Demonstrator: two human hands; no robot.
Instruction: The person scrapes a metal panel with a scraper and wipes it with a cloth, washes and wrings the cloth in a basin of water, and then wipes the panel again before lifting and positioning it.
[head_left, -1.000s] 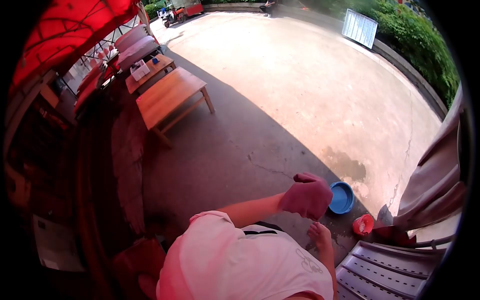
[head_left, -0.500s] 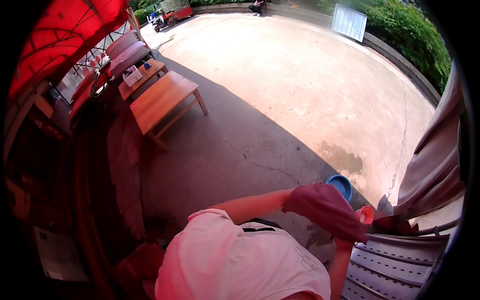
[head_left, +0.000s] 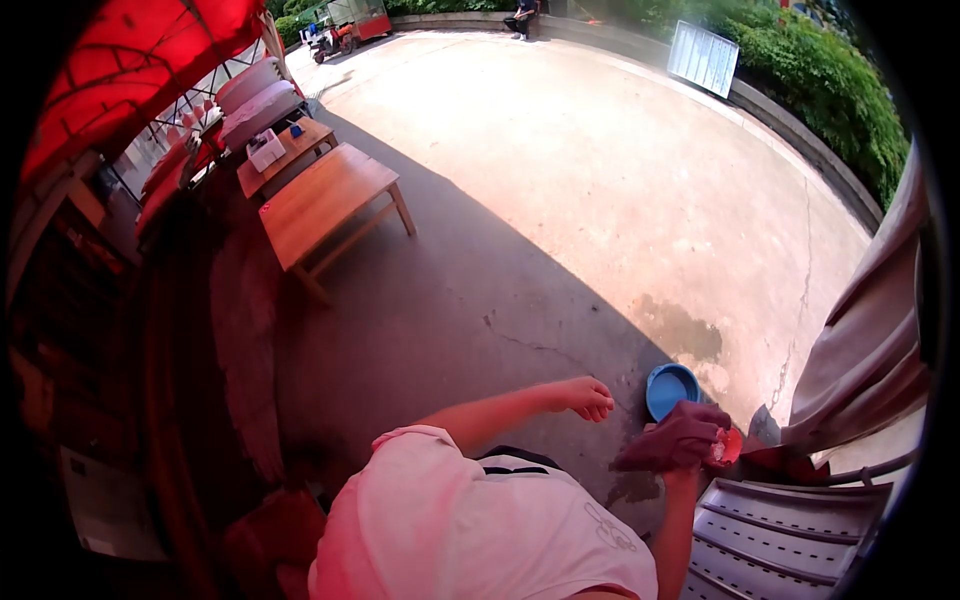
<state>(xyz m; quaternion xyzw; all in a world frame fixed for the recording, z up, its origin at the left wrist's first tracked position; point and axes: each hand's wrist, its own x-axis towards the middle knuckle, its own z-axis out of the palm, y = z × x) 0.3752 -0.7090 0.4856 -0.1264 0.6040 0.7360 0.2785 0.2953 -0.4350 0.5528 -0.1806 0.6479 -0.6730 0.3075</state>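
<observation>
A person in a pale shirt (head_left: 480, 525) holds both arms over a shaded concrete floor (head_left: 420, 350), w/ a maroon cloth (head_left: 672, 440) in the R hand (head_left: 683, 474). R fingers grasp the cloth, which drapes over them & hides most of the grip. The L hand (head_left: 583, 396) is apart from it, fingers curled in w/ nothing visible in them; can't tell if fully clenched. A red bucket (head_left: 735, 447) is just beside the R fingers, pt. hidden by the cloth; a blue basin (head_left: 668, 392) sits just beyond them, nr the shadow's edge. To the right of the R fingers, closer to the body, is a grey slotted rack (head_left: 775, 530); above it hangs a drab curtain (head_left: 870, 330). Well beyond the L fingers, to their left, is a wooden desk (head_left: 335, 195), & past it a 2nd desk (head_left: 292, 157) w/ a white box (head_left: 265, 150). In the far bkgd, well apart from all fingers, a seated person (head_left: 522, 20) is nr a low wall (head_left: 600, 36).
</observation>
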